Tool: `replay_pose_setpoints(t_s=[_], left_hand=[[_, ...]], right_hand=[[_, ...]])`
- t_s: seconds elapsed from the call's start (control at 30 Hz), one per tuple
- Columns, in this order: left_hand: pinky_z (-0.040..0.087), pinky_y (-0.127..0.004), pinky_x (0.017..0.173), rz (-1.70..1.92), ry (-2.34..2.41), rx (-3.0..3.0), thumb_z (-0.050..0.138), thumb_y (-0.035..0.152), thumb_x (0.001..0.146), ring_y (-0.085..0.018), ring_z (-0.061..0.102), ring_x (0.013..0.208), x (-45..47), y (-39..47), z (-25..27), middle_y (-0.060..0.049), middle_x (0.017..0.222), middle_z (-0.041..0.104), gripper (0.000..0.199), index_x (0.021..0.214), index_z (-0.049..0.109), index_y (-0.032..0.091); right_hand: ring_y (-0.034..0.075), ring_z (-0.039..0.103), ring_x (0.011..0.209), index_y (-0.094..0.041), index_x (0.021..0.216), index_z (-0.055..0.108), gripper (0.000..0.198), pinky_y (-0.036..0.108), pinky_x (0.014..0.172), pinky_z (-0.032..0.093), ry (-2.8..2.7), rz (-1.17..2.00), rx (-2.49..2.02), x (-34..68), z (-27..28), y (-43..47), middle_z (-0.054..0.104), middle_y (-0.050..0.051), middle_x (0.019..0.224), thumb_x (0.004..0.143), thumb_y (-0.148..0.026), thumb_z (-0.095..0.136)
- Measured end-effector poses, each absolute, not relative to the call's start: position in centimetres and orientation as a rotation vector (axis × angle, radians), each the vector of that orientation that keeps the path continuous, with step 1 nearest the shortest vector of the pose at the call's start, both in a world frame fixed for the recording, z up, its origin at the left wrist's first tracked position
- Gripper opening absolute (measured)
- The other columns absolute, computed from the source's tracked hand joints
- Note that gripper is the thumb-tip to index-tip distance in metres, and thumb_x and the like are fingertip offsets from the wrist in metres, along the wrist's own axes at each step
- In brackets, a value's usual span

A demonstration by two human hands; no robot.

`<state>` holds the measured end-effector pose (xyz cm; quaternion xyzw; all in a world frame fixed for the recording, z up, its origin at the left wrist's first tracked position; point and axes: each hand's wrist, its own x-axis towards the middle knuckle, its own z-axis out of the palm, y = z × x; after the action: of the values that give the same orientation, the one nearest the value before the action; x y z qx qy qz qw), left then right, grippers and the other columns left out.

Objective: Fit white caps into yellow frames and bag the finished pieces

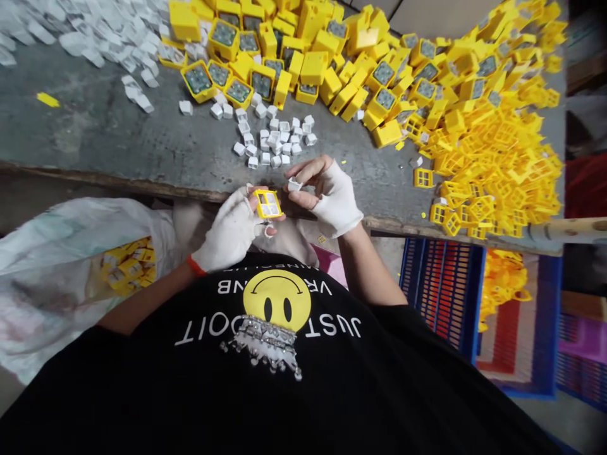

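My left hand (232, 224), in a white glove with bare fingertips, is closed on a small yellow four-window frame (260, 212). White pieces fill some of its windows, and the upper left one looks dark. Beside it, my right hand (334, 196), gloved the same way, pinches a small white plastic cap (294, 184) between thumb and fingers. The cap is apart from the frame, just to its upper right. Just beyond both hands, a loose group of white caps (275, 140) lies on the grey table (156, 142).
Yellow boxes (315, 66) with grey-green insides are heaped at the back. Yellow frames (502, 170) pile up at right, white pieces (109, 31) at far left. Below the table edge are a white sack (57, 234) with yellow parts and a blue crate (545, 328).
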<state>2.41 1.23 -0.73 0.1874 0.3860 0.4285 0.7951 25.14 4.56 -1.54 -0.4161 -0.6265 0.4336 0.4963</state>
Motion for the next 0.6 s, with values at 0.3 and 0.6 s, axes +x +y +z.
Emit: replay_pose_setpoints(t_s=[0.3, 0.6], left_hand=[[0.067, -0.03, 0.065, 0.89, 0.697, 0.273, 0.081, 0.026, 0.109, -0.022, 0.084, 0.089, 2.4, 1.1, -1.0, -0.003, 0.116, 0.087, 0.011, 0.117, 0.074, 0.024], [0.065, -0.031, 0.065, 0.927, 0.768, 0.217, 0.087, 0.039, 0.107, -0.022, 0.084, 0.084, 0.0, 1.4, -2.0, -0.009, 0.112, 0.086, 0.025, 0.121, 0.075, 0.021]], right_hand=[[0.029, 0.082, 0.107, -0.031, 0.103, 0.084, 0.04, 0.054, 0.109, 0.063, -1.763, 0.63, -1.125, 21.9, -1.4, 2.9, 0.087, 0.005, 0.107, 0.109, -0.07, 0.079], [0.031, 0.084, 0.123, -0.031, 0.118, 0.089, 0.023, 0.054, 0.114, 0.067, -2.146, 0.758, -1.03, 21.5, 0.1, 8.1, 0.091, 0.007, 0.131, 0.111, -0.049, 0.075]])
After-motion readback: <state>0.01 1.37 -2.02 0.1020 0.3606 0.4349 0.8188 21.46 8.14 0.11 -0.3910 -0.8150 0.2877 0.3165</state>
